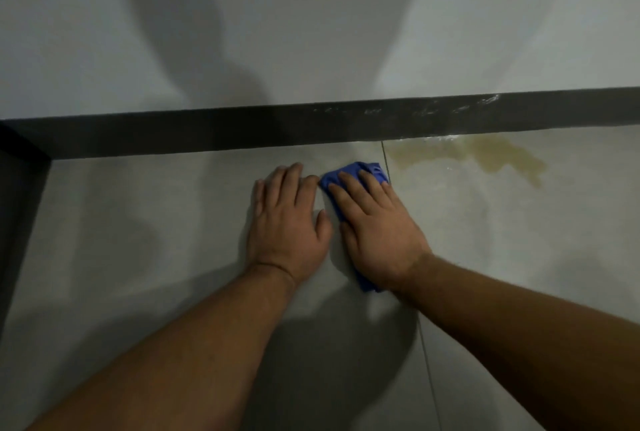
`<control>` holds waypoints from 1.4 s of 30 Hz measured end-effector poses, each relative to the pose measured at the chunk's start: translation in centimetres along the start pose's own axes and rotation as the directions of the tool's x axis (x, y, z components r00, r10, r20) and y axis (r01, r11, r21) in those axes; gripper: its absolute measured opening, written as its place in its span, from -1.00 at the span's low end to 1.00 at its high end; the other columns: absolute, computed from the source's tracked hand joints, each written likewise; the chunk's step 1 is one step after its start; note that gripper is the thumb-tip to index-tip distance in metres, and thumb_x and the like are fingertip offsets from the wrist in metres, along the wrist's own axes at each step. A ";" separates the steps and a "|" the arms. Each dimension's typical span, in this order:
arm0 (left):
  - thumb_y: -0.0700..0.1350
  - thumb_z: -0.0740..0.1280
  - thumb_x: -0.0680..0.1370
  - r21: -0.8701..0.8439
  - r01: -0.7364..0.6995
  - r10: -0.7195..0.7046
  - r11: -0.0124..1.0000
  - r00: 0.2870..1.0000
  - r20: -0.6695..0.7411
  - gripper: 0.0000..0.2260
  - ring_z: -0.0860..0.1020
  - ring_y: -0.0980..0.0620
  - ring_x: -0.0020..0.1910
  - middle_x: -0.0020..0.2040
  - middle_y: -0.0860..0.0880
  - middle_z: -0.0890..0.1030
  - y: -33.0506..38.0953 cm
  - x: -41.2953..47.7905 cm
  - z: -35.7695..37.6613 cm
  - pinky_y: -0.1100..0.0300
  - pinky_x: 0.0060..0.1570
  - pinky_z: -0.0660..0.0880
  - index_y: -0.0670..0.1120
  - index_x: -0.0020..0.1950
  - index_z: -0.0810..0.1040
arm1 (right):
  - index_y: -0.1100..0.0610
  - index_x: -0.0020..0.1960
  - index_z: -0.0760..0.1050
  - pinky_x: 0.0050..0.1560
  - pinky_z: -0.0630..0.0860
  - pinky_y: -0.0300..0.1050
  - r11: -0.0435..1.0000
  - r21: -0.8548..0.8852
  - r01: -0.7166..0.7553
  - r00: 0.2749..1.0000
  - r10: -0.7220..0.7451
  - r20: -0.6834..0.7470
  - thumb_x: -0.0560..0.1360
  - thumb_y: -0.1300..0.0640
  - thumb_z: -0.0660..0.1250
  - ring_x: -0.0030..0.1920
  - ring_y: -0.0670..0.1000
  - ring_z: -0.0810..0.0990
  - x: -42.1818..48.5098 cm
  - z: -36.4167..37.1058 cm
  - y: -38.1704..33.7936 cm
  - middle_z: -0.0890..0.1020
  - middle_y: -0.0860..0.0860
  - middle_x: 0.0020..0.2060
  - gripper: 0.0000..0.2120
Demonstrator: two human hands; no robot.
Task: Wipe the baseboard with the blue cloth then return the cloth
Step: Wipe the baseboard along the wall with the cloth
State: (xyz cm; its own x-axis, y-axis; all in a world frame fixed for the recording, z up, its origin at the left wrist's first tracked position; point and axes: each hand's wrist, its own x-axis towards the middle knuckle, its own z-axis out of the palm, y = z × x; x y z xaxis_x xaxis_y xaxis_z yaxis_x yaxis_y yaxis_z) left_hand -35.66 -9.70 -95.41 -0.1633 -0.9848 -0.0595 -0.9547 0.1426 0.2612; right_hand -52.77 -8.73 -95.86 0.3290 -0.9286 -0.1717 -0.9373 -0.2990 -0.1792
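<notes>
A dark baseboard point(242, 132) runs across the foot of a pale wall, with whitish smears along its right part. The blue cloth point(332, 182) lies on the grey tiled floor just in front of it. My right hand point(375, 226) lies flat on top of the cloth, fingers spread, and covers most of it; blue shows past the fingertips and under the wrist. My left hand point(289, 219) rests flat on the bare floor right beside the cloth, its fingers close together and near the cloth's left edge.
A yellowish wet stain point(491, 156) spreads over the floor tile to the right, against the baseboard. A tile joint point(424, 344) runs from the baseboard toward me. At the far left the baseboard turns a corner point(24, 167).
</notes>
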 end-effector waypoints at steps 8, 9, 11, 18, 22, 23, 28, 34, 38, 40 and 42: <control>0.18 0.07 0.51 0.033 -0.005 0.004 0.999 1.000 0.022 -0.34 0.18 -0.16 0.62 0.62 -0.13 0.27 -0.1 0.3 0.2 -0.23 0.60 0.09 -0.07 0.57 0.30 | -0.07 0.64 0.03 0.59 -0.11 0.05 0.996 -0.027 -0.084 0.995 0.082 -0.049 0.67 -0.15 -0.07 0.62 0.05 0.02 5.0 -0.6 3.0 0.13 -0.03 0.63 -0.44; 0.18 0.08 0.51 0.027 -0.003 0.003 1.000 1.000 0.024 -0.34 0.17 -0.16 0.62 0.63 -0.13 0.26 -0.1 0.3 0.2 -0.23 0.60 0.08 -0.07 0.57 0.29 | -0.07 0.64 0.03 0.59 -0.10 0.06 0.991 -0.016 -0.136 0.989 0.134 -0.064 0.67 -0.16 -0.05 0.62 0.06 0.02 4.8 -0.6 3.4 0.14 -0.02 0.63 -0.44; 0.19 0.09 0.52 0.022 -0.002 0.002 1.000 1.000 0.025 -0.34 0.16 -0.16 0.63 0.63 -0.13 0.25 -0.2 0.4 0.3 -0.23 0.61 0.07 -0.06 0.58 0.28 | -0.05 0.64 0.05 0.60 -0.06 0.10 0.971 0.024 -0.237 0.966 0.238 -0.103 0.68 -0.14 -0.02 0.62 0.08 0.03 3.7 -0.5 4.2 0.15 0.00 0.63 -0.44; 0.25 0.01 0.54 0.044 -0.014 0.013 0.999 0.999 0.037 -0.32 0.11 -0.15 0.65 0.66 -0.12 0.19 -0.3 0.4 0.5 -0.23 0.61 0.07 -0.03 0.62 0.20 | -0.02 0.65 -0.05 0.60 -0.04 0.17 0.980 0.013 -0.198 0.979 0.199 -0.036 0.67 -0.18 -0.13 0.63 0.09 -0.08 -1.8 -0.2 2.6 0.03 0.02 0.64 -0.41; 0.23 0.06 0.53 0.046 -0.007 0.006 0.999 1.000 0.029 -0.33 0.14 -0.15 0.64 0.64 -0.13 0.22 -0.2 0.4 0.2 -0.22 0.61 0.07 -0.04 0.60 0.25 | -0.03 0.65 0.00 0.61 -0.09 0.12 0.999 -0.005 -0.046 0.999 0.046 -0.018 0.68 -0.13 -0.05 0.63 0.07 -0.07 0.8 -1.3 3.6 0.06 -0.01 0.64 -0.43; 0.23 0.07 0.53 0.042 -0.009 0.008 0.999 1.000 0.024 -0.33 0.16 -0.16 0.63 0.64 -0.13 0.23 -0.2 0.4 0.2 -0.21 0.61 0.08 -0.05 0.59 0.26 | -0.05 0.65 0.01 0.61 -0.10 0.10 0.999 -0.005 -0.035 0.999 0.035 -0.018 0.68 -0.12 -0.03 0.63 0.05 -0.06 1.6 -1.5 4.2 0.08 -0.02 0.64 -0.44; 0.26 0.11 0.54 0.051 -0.022 0.021 0.998 1.000 0.015 -0.34 0.16 -0.18 0.62 0.63 -0.13 0.23 -0.3 0.5 0.5 -0.23 0.60 0.09 -0.01 0.59 0.26 | -0.04 0.64 0.08 0.60 0.00 0.17 0.987 0.023 -0.157 0.981 0.159 -0.110 0.66 -0.15 -0.02 0.62 0.07 0.03 3.1 -1.0 5.7 0.16 0.00 0.62 -0.43; 0.27 0.11 0.58 0.072 0.020 -0.033 0.997 0.981 0.190 -0.32 -0.04 -0.15 0.67 0.69 -0.07 0.01 0.2 1.2 -0.3 -0.22 0.63 -0.05 0.05 0.65 0.09 | 0.01 0.64 0.08 0.60 -0.06 0.14 0.993 0.048 -0.109 0.988 0.113 -0.108 0.66 -0.11 -0.01 0.62 0.14 0.03 3.2 -0.7 5.9 0.15 0.04 0.63 -0.42; 0.27 0.23 0.54 0.101 0.093 -0.123 0.991 0.928 0.351 -0.24 0.00 -0.18 0.66 0.69 -0.09 -0.01 2.5 2.9 -3.1 -0.19 0.62 0.06 0.03 0.66 0.07 | 0.02 0.65 0.02 0.60 -0.15 0.12 0.993 0.096 -0.062 0.998 0.061 0.010 0.67 -0.13 0.00 0.63 0.14 -0.06 3.4 -1.8 6.6 0.05 0.05 0.65 -0.40; 0.25 0.26 0.53 0.106 0.060 -0.096 0.993 0.923 0.374 -0.27 0.06 -0.20 0.65 0.68 -0.12 0.07 4.2 3.3 -3.9 -0.16 0.62 0.09 0.02 0.63 0.17 | 0.02 0.66 -0.01 0.60 -0.15 0.14 0.992 0.118 -0.053 0.998 0.047 0.051 0.67 -0.13 0.02 0.63 0.13 -0.09 3.6 -2.3 6.9 0.02 0.05 0.65 -0.39; 0.19 0.29 0.55 0.083 0.000 -0.026 0.997 0.949 0.315 -0.36 0.11 -0.19 0.64 0.66 -0.14 0.14 5.5 3.2 -3.3 -0.13 0.62 0.10 0.01 0.60 0.27 | 0.02 0.66 -0.01 0.60 -0.14 0.14 0.993 0.112 -0.042 0.998 0.037 0.045 0.67 -0.14 0.01 0.63 0.14 -0.09 3.6 -2.4 6.9 0.02 0.05 0.65 -0.39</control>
State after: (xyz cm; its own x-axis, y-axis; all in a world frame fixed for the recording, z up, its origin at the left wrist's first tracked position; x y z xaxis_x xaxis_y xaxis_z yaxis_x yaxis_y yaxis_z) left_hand -40.62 -12.35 -90.95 -0.2080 -0.9068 -0.3667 -0.9721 0.1500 0.1805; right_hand -58.30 -14.64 -95.35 0.2985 -0.9283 -0.2215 -0.9316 -0.2330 -0.2790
